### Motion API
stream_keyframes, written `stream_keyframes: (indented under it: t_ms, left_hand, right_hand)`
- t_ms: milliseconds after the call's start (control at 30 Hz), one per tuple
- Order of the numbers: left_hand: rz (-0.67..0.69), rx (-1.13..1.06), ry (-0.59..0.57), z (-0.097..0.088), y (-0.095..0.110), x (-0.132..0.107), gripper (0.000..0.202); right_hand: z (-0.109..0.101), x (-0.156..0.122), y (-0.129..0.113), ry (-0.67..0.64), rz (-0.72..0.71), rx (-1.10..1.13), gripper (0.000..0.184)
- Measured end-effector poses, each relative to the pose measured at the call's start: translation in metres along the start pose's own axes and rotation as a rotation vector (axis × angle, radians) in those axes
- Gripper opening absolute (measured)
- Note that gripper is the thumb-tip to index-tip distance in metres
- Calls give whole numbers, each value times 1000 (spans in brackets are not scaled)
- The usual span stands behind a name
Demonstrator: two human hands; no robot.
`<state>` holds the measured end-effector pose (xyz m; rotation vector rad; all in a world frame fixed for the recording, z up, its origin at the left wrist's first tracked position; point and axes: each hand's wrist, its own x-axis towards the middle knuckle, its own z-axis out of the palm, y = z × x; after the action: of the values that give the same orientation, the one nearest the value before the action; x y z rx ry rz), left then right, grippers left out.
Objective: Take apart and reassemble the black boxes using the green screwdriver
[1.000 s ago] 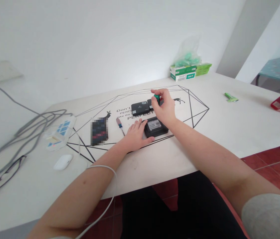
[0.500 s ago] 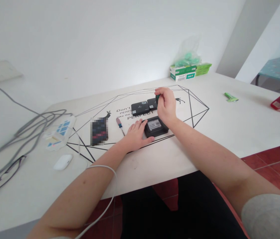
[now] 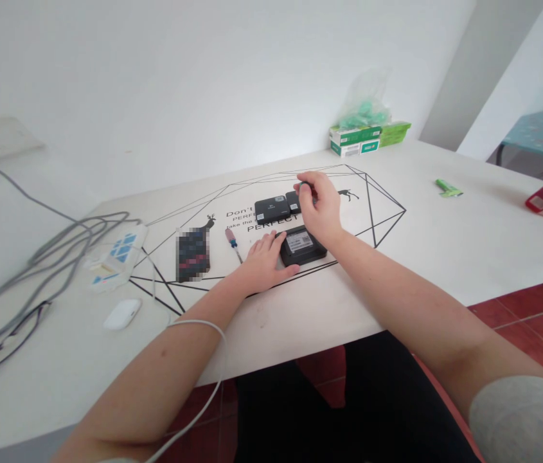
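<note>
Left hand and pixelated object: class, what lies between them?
The head view shows a screwdriver lying between the left hand and the pixelated object.

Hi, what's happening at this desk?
A person is working with both hands at a white table. The left hand rests against a labelled black box, and the right hand, above it, grips a small green item, mostly hidden by the fingers. Beyond are two more black boxes, one partly covered by the right hand. A screwdriver lies to the left.
</note>
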<state>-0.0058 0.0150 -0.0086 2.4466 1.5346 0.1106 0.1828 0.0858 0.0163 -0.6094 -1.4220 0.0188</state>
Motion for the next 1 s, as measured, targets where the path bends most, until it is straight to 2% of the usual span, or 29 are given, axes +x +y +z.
stream_keyframes:
  t_ms: [67, 200, 367, 467, 1000]
  left_hand:
    - [0, 0, 1, 0, 0, 0, 106]
    - [17, -7, 19, 2, -2, 1, 105]
    - [17, -8, 18, 1, -2, 0, 104]
    - [25, -17, 26, 1, -3, 0, 104]
    - [15, -13, 16, 0, -1, 0, 104]
  right_hand:
    - [0, 0, 0, -11, 22, 7, 22]
    - [0, 0, 4, -45, 14, -95, 16]
    - [2, -3, 12, -88, 94, -142, 38]
    - [2, -4, 14, -95, 98, -129, 43]
    - [-3, 3, 14, -26, 57, -107, 33]
